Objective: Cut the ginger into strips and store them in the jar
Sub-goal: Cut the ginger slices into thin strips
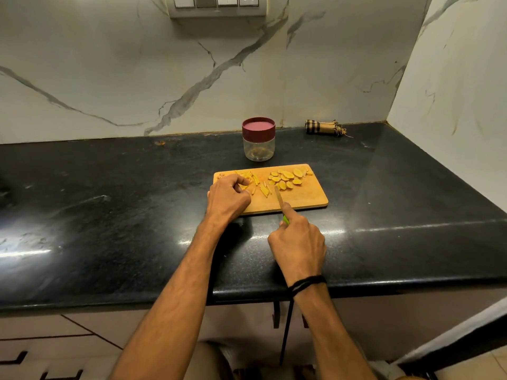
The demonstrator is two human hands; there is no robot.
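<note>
Two ginger lots on one wooden cutting board (301,200), which lies on a black speckled countertop (109,215), near its front edge.

- Ginger slices (288,177): oval pieces, loosely heaped at the board's far right.
- Ginger strips (259,185): thin yellow sticks, scattered at the board's far left and centre.
- Left hand (227,196): lies over the board's left end. Its fingers are curled in, with the tips bunched down on the strips there. It hides that corner of the board.
- Right hand (297,242): closed round the green handle of a knife (279,198), with the forefinger laid straight along the back of the blade. The blade points away from the person, and its tip is over the board between strips and slices.
- Jar (258,149): clear plastic, upright, just behind the board and apart from it. Its dark red lid (258,128) is on. Whether anything lies inside cannot be told.
- Folded checked cloth (323,128): at the back of the counter against the wall, right of the jar and well apart from it.
- Switch panel (216,5): on the veined marble wall (109,78) above, with pale rockers and one socket. Any marking on it is too small to read.
- Black thread (304,283): tied round the right wrist, with one end hanging down.
- Pale cabinet fronts (55,333): below the counter edge.
</note>
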